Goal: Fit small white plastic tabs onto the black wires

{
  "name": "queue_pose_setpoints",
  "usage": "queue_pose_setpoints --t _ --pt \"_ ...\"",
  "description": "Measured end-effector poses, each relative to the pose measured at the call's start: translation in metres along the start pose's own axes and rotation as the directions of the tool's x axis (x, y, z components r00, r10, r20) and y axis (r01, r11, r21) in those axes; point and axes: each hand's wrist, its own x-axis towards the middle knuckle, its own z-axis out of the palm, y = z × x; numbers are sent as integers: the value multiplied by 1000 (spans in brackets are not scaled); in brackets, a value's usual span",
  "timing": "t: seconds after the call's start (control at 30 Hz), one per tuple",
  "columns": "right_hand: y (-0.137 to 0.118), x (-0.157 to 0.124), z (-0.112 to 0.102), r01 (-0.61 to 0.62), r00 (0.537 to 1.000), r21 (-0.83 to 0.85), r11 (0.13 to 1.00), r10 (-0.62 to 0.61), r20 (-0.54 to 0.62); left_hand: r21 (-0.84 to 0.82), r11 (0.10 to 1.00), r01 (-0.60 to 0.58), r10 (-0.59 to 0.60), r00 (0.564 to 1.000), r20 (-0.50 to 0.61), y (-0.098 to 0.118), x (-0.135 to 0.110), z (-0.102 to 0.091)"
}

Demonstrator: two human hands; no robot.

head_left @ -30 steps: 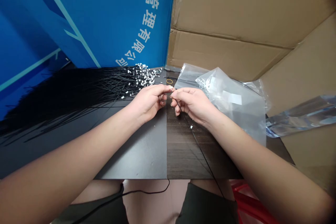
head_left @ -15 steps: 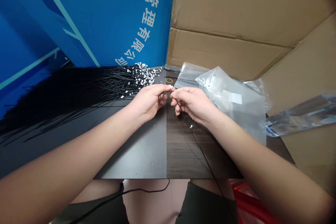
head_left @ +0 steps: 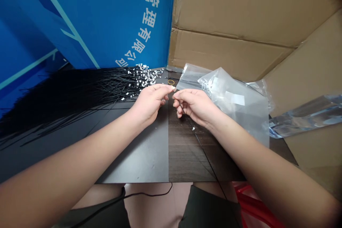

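My right hand (head_left: 193,105) is closed in a pinch on a thin black wire (head_left: 204,145), which slants down from the fingers over the table's front edge. Thumb and forefinger of my left hand (head_left: 152,101) are pressed together just beside the right fingertips. A tiny whitish bit shows at the left fingertips; whether it is the wire's end piece cannot be made out. Left of the hands lies a large bundle of black wires (head_left: 80,85), with many small white end pieces (head_left: 144,76) toward the middle.
Clear plastic bags (head_left: 240,114) lie on the right of the dark table (head_left: 184,164). A yellow ring (head_left: 171,82) sits behind the hands. A blue printed panel (head_left: 112,17) and cardboard walls (head_left: 235,3) stand behind. Below right is a red object (head_left: 251,203).
Both hands stay close together at nearly the same spot, with a slightly wider gap between their fingertips. The whole view has shifted a little.
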Motion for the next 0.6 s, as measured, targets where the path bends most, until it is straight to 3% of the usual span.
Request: queue_pose_setpoints --t 0.3,0.6 --pt "1 0 1 47 999 -2 999 -47 9 123 984 -132 137 990 -33 3 -1 1" --pt "-1 -2 2 95 995 -46 994 -96 -20 155 977 -148 154 988 -26 5 -2 2"
